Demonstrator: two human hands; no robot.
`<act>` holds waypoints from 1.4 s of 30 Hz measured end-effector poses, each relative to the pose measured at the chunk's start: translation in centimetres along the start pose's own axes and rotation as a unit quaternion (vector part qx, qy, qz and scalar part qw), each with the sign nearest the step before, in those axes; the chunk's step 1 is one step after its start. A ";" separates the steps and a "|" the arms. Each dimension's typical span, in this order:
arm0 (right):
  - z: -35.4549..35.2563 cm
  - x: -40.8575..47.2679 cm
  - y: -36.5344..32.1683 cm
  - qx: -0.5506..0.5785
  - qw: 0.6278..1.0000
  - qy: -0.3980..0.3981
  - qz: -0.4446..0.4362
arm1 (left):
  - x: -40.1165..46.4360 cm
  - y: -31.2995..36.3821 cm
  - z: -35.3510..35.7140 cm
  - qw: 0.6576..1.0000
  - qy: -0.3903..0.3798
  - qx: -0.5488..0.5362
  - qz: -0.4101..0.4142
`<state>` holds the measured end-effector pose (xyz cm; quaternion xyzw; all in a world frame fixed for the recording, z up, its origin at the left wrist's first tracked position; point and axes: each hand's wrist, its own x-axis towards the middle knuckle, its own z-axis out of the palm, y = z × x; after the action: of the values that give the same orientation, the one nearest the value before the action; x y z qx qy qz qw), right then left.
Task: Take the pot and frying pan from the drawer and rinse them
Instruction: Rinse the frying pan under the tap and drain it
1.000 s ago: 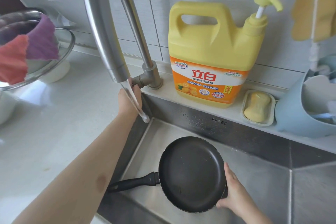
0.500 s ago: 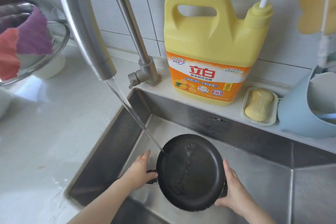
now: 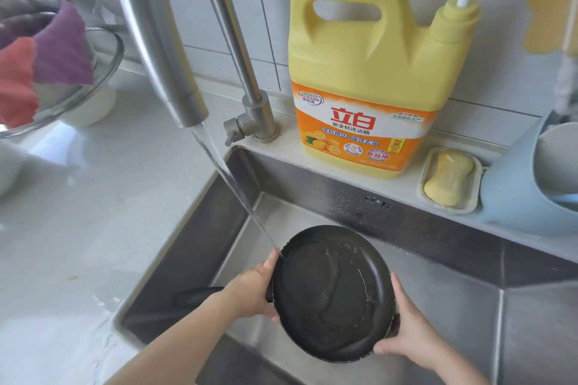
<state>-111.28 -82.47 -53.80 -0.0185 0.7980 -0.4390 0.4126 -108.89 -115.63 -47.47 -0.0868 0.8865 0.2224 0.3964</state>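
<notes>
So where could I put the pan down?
Bare sink floor lies right of the frying pan, below the back wall. The white counter left of the sink is open too. The ledge behind is crowded: detergent jug, soap dish, blue holder.

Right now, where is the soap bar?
In the head view, the soap lies in its dish on the ledge behind the sink, at the right, between the yellow jug and the blue holder.
</notes>
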 end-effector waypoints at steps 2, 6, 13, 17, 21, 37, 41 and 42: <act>-0.9 -1.5 -1.1 0.030 0.999 -0.017 0.004 | -0.6 0.6 -1.6 1.000 -0.012 0.017 0.009; -2.0 -5.0 -5.6 0.056 0.997 -0.024 -0.036 | -2.8 1.9 -4.9 0.999 -0.026 0.026 0.022; -1.2 -9.0 -9.7 0.089 0.994 0.017 -0.067 | -9.3 3.4 -10.0 0.998 -0.003 0.026 0.063; -1.4 -10.2 -12.9 0.086 0.992 -0.038 -0.085 | -13.1 2.0 -11.7 0.997 0.033 0.000 0.072; -0.2 -10.8 -15.1 0.072 0.991 -0.046 -0.107 | -17.5 0.9 -12.1 0.993 0.089 -0.015 0.072; -8.9 -14.3 -28.9 -0.278 0.945 -0.018 -0.168 | -18.6 0.1 -8.5 0.931 0.082 -0.294 0.202; -7.8 -14.4 -25.6 -0.201 0.971 -0.038 -0.124 | -19.9 0.2 -12.0 0.951 -0.059 -0.231 0.198; -6.9 -14.3 -24.4 -0.169 0.979 -0.044 -0.104 | -20.2 0.0 -13.1 0.955 -0.078 -0.212 0.190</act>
<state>-114.60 -87.11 -25.30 -0.1900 0.8356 -0.3365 0.3903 -104.01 -122.14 -24.82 0.0187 0.7851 0.4828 0.3876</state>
